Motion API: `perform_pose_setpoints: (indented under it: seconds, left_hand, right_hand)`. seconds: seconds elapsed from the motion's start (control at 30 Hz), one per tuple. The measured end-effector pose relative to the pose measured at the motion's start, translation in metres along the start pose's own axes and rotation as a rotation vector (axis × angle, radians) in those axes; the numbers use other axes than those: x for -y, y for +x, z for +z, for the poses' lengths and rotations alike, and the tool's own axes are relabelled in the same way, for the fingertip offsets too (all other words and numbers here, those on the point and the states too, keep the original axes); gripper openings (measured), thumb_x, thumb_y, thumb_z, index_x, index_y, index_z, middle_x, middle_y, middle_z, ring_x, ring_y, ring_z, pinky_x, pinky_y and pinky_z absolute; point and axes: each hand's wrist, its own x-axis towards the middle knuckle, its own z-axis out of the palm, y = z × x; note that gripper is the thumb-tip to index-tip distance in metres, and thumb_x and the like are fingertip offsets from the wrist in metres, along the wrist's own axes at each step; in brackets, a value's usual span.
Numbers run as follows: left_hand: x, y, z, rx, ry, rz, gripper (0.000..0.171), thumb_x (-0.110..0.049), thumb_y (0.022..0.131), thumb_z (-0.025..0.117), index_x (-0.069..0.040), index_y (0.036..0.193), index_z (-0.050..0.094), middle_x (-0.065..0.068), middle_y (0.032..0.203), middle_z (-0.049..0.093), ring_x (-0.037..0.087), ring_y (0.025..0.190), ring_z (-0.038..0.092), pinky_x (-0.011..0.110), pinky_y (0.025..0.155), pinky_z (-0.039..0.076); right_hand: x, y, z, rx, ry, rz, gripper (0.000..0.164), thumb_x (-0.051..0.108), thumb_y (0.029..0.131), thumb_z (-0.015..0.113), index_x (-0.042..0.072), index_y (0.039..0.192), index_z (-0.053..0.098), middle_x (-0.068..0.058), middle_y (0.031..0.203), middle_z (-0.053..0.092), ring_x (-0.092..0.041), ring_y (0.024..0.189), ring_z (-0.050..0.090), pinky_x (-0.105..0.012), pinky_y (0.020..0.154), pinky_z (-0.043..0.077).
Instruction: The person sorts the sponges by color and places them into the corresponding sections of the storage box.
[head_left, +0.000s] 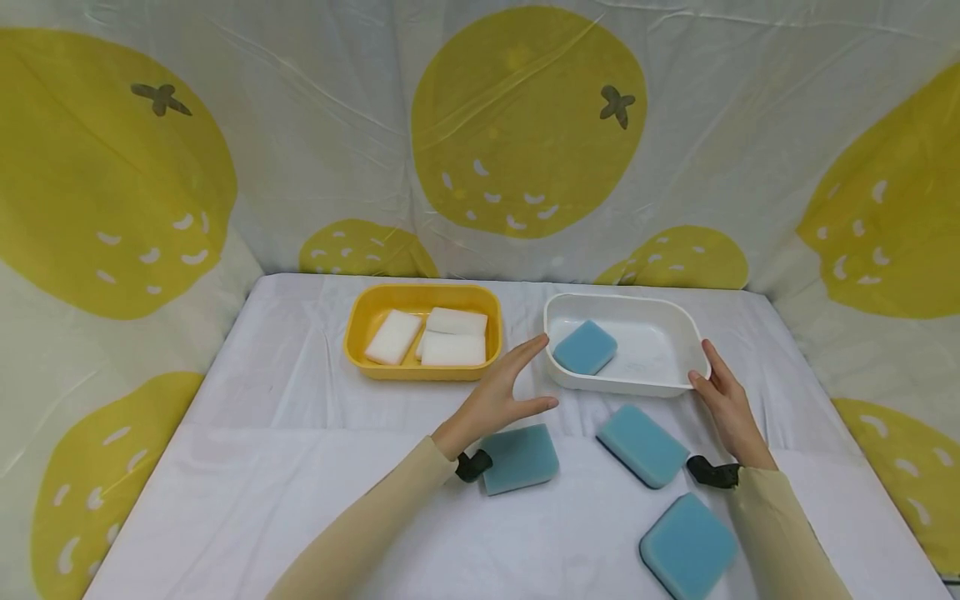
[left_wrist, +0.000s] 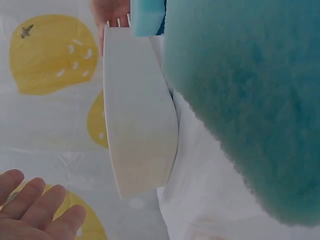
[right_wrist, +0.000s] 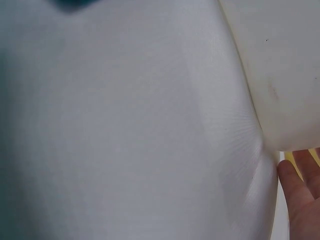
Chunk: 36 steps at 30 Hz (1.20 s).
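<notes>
Blue sponges (head_left: pixel 586 347) numbered four: one lay in the left end of a white tray (head_left: pixel 652 346), and three lay on a cloth-covered table (head_left: pixel 300 508) nearer its front edge, at left (head_left: pixel 525 459), at middle (head_left: pixel 643 446) and lowest at right (head_left: pixel 688 547). One yellow tray (head_left: pixel 420 374) stood near the table's rear edge, and at least three white sponges (head_left: pixel 452 350) lay in it, with the edge of what may have been a fourth showing beneath. The white tray stood to its right, toward the rear right corner.

The left hand (head_left: pixel 501 390) held nothing; its fingers reached out nearly straight, the thumb spread wide below them. The fingertips were just beside the white tray's left end; whether they touched, one could not tell. The right hand (head_left: pixel 727 406) gripped the tray's front right corner, thumb against the front side, fingers around the right end.

A black wrist device (head_left: pixel 474 466) overlapped the left-hand loose sponge. In the left wrist view a large, blurred blue sponge blocked much of the right side. A lemon-print curtain (head_left: pixel 322 125) hung behind the rear edge and along both sides.
</notes>
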Motion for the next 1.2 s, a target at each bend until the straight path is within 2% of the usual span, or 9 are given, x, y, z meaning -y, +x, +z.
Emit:
perform_pose_setpoints:
  seconds: [0.23, 0.5, 0.7, 0.97, 1.2]
  left_hand:
    - [-0.001, -0.021, -0.003, 0.007, -0.004, -0.003, 0.086, -0.032, 0.084, 0.075, -0.019, 0.153, 0.024, -0.008, 0.156, 0.022, 0.012, 0.141, 0.021, 0.043, 0.112, 0.026]
    - [0.001, -0.047, -0.008, 0.061, 0.008, -0.025, 0.091, -0.032, 0.083, 0.076, -0.022, 0.154, 0.021, -0.009, 0.157, 0.017, 0.011, 0.141, 0.018, 0.043, 0.112, 0.025]
    - [0.007, -0.066, -0.008, 0.096, 0.021, -0.039, 0.092, -0.033, 0.082, 0.076, -0.018, 0.154, 0.021, -0.009, 0.158, 0.014, 0.012, 0.142, 0.017, 0.046, 0.112, 0.025]
    - [0.008, -0.079, -0.008, 0.114, 0.039, -0.054, 0.095, -0.030, 0.079, 0.080, -0.010, 0.153, 0.023, -0.004, 0.159, 0.013, 0.015, 0.143, 0.013, 0.046, 0.112, 0.023]
    - [0.012, -0.088, -0.007, 0.126, 0.080, 0.006, 0.100, -0.027, 0.076, 0.083, -0.004, 0.152, 0.021, 0.009, 0.158, 0.015, 0.030, 0.144, 0.012, 0.051, 0.114, 0.009]
  right_hand:
    - [0.001, 0.000, 0.001, -0.001, -0.018, 0.010, 0.067, 0.016, 0.103, 0.044, 0.015, 0.154, 0.000, -0.004, 0.159, -0.007, -0.022, 0.144, -0.002, -0.005, 0.098, 0.027]
    - [0.000, 0.000, 0.000, 0.000, -0.016, 0.007, 0.067, 0.015, 0.103, 0.044, 0.015, 0.154, 0.000, -0.004, 0.159, -0.006, -0.022, 0.144, -0.001, -0.005, 0.098, 0.027]
    - [-0.001, 0.000, 0.000, 0.002, -0.005, 0.006, 0.067, 0.014, 0.103, 0.044, 0.016, 0.154, 0.001, -0.003, 0.159, -0.006, -0.021, 0.144, -0.001, -0.005, 0.098, 0.027]
    - [0.001, 0.000, 0.000, 0.000, -0.003, 0.009, 0.066, 0.015, 0.103, 0.043, 0.014, 0.154, 0.001, -0.003, 0.159, -0.006, -0.021, 0.144, -0.002, -0.006, 0.099, 0.026]
    - [0.001, 0.000, 0.001, -0.001, 0.016, 0.001, 0.066, 0.013, 0.103, 0.043, 0.015, 0.154, 0.001, -0.004, 0.159, -0.006, -0.020, 0.144, -0.002, -0.005, 0.099, 0.025]
